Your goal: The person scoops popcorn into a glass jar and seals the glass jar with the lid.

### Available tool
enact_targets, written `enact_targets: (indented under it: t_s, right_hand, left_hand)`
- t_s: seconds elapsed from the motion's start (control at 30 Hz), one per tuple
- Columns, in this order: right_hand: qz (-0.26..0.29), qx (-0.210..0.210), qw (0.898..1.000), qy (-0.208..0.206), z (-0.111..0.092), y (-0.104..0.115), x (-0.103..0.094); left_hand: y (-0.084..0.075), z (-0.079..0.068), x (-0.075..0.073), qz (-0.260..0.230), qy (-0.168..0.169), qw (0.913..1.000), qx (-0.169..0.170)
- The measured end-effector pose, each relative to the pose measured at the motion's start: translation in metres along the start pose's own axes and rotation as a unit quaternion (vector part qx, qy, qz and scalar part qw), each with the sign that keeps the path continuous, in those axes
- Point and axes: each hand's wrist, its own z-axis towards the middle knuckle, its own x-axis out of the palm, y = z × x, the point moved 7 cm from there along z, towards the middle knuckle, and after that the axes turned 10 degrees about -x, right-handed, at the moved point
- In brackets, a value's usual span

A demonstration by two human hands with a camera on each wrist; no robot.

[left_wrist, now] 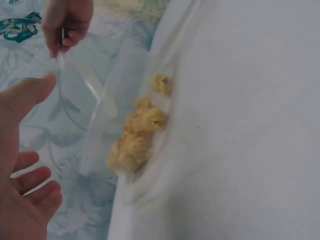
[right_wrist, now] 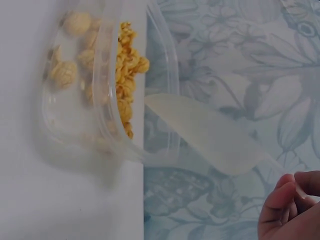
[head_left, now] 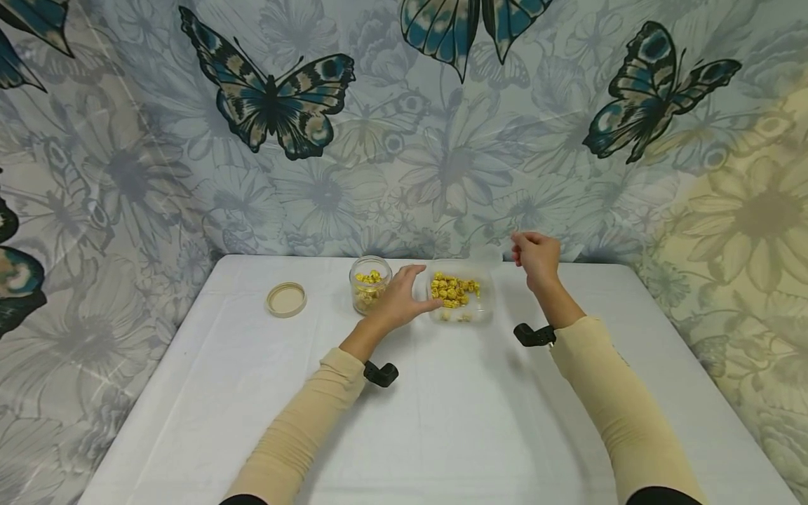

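Note:
My right hand (head_left: 539, 258) pinches the thin handle of a translucent plastic scoop (right_wrist: 210, 137). The scoop's blade overlaps the rim of a clear plastic container (head_left: 485, 312) in the right wrist view. Yellow caramel popcorn (head_left: 451, 289) lies in that container, mostly heaped toward its left and middle. Beside the container's left edge is my left hand (head_left: 400, 298), its thumb and fingers spread apart and nothing between them. In the left wrist view, the popcorn is beyond its fingertips. Just behind the left hand stands a clear jar (head_left: 361, 303), uncovered, with popcorn inside.
A round lid (head_left: 286, 300) with a pale rim lies left of the jar. Everything stands toward the back of a table covered with a white cloth (head_left: 442, 421). A butterfly-print curtain (head_left: 454, 161) hangs right behind the table's far edge.

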Motion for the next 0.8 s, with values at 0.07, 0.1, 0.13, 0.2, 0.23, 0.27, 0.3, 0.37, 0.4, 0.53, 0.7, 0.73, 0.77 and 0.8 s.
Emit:
enact_targets:
  t_s: [0.07, 0.1, 0.13, 0.2, 0.23, 0.27, 0.3, 0.37, 0.4, 0.53, 0.7, 0.73, 0.77, 0.8]
  right_hand:
    - [-0.024, -0.014, 1.000, 0.002, 0.000, 0.001, 0.000]
    - [-0.035, -0.021, 0.999, 0.003, -0.001, 0.001, 0.000]
    - [-0.045, -0.028, 0.999, 0.003, -0.001, 0.002, 0.000]
    - [-0.065, -0.041, 0.997, 0.004, -0.001, 0.002, 0.001]
    - [-0.073, -0.048, 0.996, 0.006, -0.001, 0.002, 0.001]
    - [-0.083, -0.055, 0.995, 0.007, -0.001, 0.002, 0.002]
    - [-0.094, -0.061, 0.994, 0.010, -0.001, 0.002, 0.002]
    - [-0.116, -0.075, 0.990, 0.017, -0.001, 0.001, 0.004]
    - [-0.124, -0.080, 0.989, 0.022, 0.000, 0.001, 0.005]
    - [-0.136, -0.081, 0.987, 0.039, 0.001, -0.005, 0.008]
    - [-0.110, -0.034, 0.992, 0.056, 0.003, -0.016, 0.008]
    - [-0.104, -0.023, 0.993, 0.059, 0.003, -0.018, 0.008]
    - [-0.099, -0.013, 0.993, 0.062, 0.004, -0.020, 0.008]
    - [-0.096, -0.003, 0.993, 0.064, 0.004, -0.021, 0.008]
  left_hand:
    - [0.004, 0.002, 0.005, 0.002, 0.006, 0.9999, -0.009]
    - [0.007, 0.003, 0.008, 0.004, 0.008, 0.9999, -0.013]
    - [0.009, 0.005, 0.010, 0.007, 0.009, 0.9998, -0.017]
    - [0.013, 0.007, 0.015, 0.015, 0.012, 0.9996, -0.022]
    - [0.014, 0.008, 0.017, 0.018, 0.013, 0.9995, -0.023]
    - [0.015, 0.009, 0.019, 0.021, 0.013, 0.9994, -0.024]
    - [0.017, 0.010, 0.021, 0.022, 0.015, 0.9993, -0.025]
    - [0.018, 0.010, 0.024, 0.022, 0.017, 0.9992, -0.028]
    - [0.019, 0.011, 0.025, 0.020, 0.019, 0.9992, -0.028]
    - [0.022, 0.012, 0.030, 0.014, 0.025, 0.9991, -0.031]
    - [0.023, 0.013, 0.034, 0.015, 0.027, 0.9992, -0.026]
    - [0.023, 0.013, 0.035, 0.017, 0.026, 0.9992, -0.025]
    - [0.023, 0.013, 0.035, 0.018, 0.025, 0.9992, -0.025]
    - [0.023, 0.014, 0.036, 0.020, 0.024, 0.9992, -0.025]
